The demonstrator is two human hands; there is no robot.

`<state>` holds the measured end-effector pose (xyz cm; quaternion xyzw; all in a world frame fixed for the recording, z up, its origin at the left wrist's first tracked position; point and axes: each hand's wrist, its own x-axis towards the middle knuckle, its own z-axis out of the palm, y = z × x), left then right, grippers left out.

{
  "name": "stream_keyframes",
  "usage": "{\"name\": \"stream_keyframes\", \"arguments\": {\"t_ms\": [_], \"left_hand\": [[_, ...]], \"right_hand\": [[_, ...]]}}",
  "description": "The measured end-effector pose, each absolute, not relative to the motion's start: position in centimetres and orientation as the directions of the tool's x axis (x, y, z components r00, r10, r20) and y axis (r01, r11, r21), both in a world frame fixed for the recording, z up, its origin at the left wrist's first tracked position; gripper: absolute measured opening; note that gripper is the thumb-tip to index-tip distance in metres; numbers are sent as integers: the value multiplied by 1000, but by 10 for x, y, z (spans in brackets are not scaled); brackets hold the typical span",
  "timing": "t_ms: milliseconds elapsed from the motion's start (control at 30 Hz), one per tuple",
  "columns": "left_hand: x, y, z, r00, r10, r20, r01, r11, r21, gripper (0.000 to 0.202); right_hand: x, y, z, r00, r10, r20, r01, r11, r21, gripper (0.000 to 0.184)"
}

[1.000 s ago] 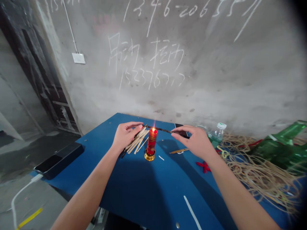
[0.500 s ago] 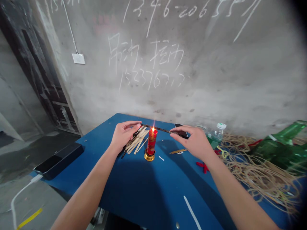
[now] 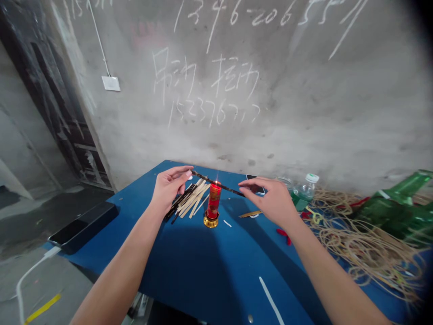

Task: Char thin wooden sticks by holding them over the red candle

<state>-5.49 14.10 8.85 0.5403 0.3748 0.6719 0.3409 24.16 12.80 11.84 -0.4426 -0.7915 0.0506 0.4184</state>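
A thin dark strip (image 3: 226,187), blackened along its length, is stretched between my two hands across the top of a lit red candle (image 3: 214,201). My left hand (image 3: 172,187) pinches its left end, held a little higher than the right. Thumb and fingers of my right hand (image 3: 265,195) pinch the other end, so the strip slopes down to the right. The candle stands upright in a gold base, its flame right at the strip. Beside my left hand lies a pile of pale and dark flat sticks (image 3: 191,201).
The blue table (image 3: 189,262) carries a power bank (image 3: 83,225) at left. On the right are a bottle of green liquid (image 3: 306,192), tangled tan cord (image 3: 368,243), green glass bottles (image 3: 399,207) and red pieces (image 3: 284,234). A concrete wall (image 3: 287,113) rises behind.
My left hand has moved left and slightly up with the strip, which now tilts down to the right and passes lower over the candle top. My right hand has shifted slightly.
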Motion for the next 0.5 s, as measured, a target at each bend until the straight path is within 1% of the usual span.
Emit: {"name": "stream_keyframes", "arguments": {"t_ms": [167, 267, 400, 500], "left_hand": [[-48, 140, 87, -230, 846, 480, -138, -517, 845, 33], [-48, 141, 86, -254, 850, 462, -185, -511, 839, 34], [-50, 143, 86, -289, 839, 461, -213, -525, 824, 33], [-50, 143, 87, -290, 841, 456, -216, -522, 825, 32]], "right_hand": [[240, 124, 123, -295, 732, 614, 640, 628, -441, 21], [243, 122, 127, -315, 759, 571, 613, 621, -488, 27], [247, 121, 128, -297, 823, 484, 613, 553, -565, 38], [246, 121, 129, -292, 854, 431, 600, 514, -613, 43]]}}
